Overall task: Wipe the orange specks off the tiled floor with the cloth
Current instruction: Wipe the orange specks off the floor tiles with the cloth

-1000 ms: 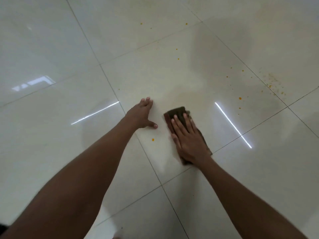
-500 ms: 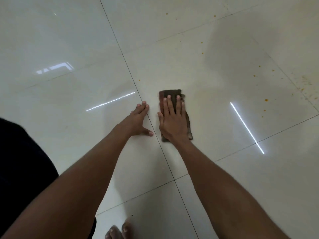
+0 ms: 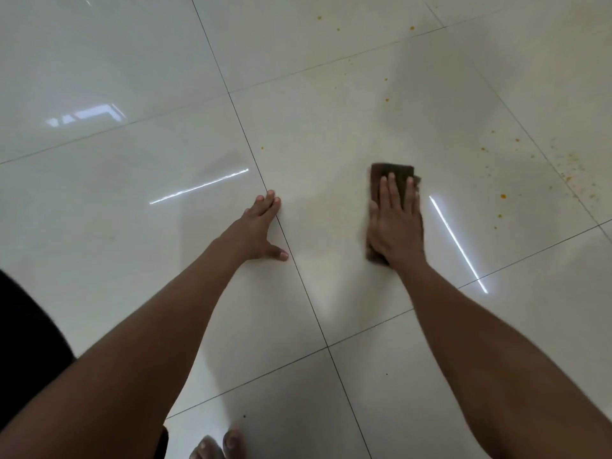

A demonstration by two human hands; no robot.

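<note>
right hand (image 3: 395, 223) pressed flat, fingers spread, on the brown cloth (image 3: 394, 175) on the tiled floor (image 3: 132, 260). left hand (image 3: 260, 226) flat, empty, well apart. orange specks (image 3: 503, 196) lie right of the cloth.

The setting appeared to be an indoor room, likely domestic: a glossy cream tiled floor (image 3: 132, 260) with thin dark grout lines reflected strip lights, and bare toes (image 3: 228, 445) showed at the bottom edge
</note>
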